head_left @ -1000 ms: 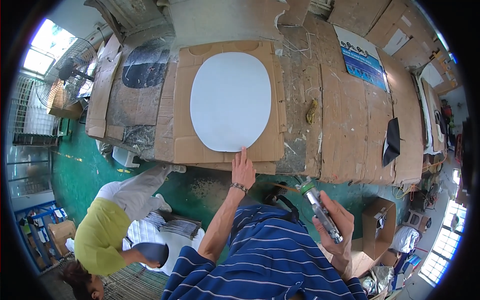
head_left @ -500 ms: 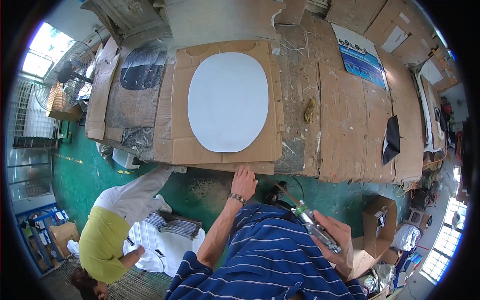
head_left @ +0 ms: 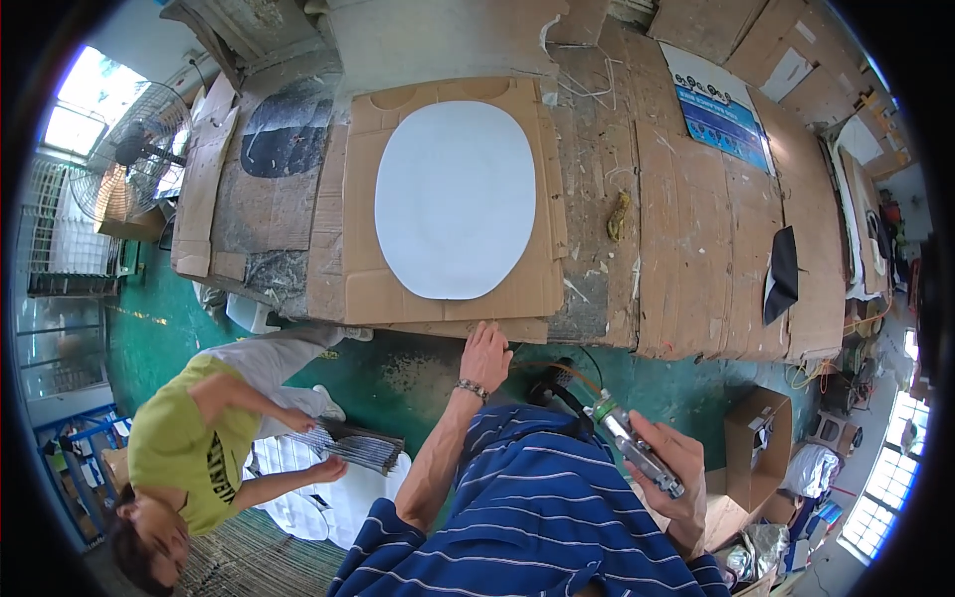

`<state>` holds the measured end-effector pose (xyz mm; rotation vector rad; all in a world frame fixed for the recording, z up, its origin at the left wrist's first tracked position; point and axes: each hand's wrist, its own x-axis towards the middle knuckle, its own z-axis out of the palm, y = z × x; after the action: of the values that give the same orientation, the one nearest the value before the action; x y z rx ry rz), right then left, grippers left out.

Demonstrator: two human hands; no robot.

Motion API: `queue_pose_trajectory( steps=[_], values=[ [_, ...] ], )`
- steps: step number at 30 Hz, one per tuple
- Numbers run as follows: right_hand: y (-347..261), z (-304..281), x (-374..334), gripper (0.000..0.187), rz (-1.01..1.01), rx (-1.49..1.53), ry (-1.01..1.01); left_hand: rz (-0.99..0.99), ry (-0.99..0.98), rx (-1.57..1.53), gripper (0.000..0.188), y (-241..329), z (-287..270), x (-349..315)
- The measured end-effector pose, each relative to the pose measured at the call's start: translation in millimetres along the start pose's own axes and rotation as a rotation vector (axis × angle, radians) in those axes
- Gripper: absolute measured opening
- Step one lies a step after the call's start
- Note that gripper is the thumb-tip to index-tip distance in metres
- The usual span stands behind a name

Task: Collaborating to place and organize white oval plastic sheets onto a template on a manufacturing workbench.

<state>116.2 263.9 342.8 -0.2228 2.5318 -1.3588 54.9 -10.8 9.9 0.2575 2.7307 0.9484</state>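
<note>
A smooth white panel with rounded ends [head_left: 456, 199] lies flat on a brown cardboard sheet [head_left: 360, 269] on the worktable. At the table's near edge, my left hand [head_left: 485, 360] rests its outstretched fingertips on the rim of the cardboard; it wears a beaded bracelet and grips nothing. Lower right, in front of my body, my right hand [head_left: 674, 476] is closed around a silver spray gun [head_left: 633, 444] with a green collar. A thin orange hose runs from the gun's upper end toward the table edge. The palm hides part of the gun.
Left of me, a co-worker in a yellow-green shirt [head_left: 184, 438] reaches over a stack of dark ribbed strips [head_left: 363, 448] on white material. A black folded piece [head_left: 781, 277] and a blue printed sheet [head_left: 726, 129] lie right on the table. An open carton [head_left: 758, 438] stands lower right; a fan [head_left: 129, 149] stands left.
The co-worker has turned and now stretches both arms toward the dark strips. The orange hose has shifted its curve. My hands have barely moved.
</note>
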Motion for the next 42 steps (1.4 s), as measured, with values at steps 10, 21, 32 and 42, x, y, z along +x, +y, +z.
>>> queue_pose_trajectory(
  steps=[10,21,32,42],
  values=[
    [0,-4,-14,0.052,0.032,0.004,0.199,0.082,0.033,0.041,0.026,21,-2,52],
    [11,0,-16,0.054,0.095,0.074,0.305,-0.061,-0.001,0.244,0.052,36,6,113],
    [9,3,-11,0.054,0.116,0.075,0.229,-0.144,0.027,0.369,0.069,33,1,84],
    [-5,12,15,0.070,-0.047,0.033,0.032,-0.093,-0.054,0.391,0.063,9,8,69]
  ],
)
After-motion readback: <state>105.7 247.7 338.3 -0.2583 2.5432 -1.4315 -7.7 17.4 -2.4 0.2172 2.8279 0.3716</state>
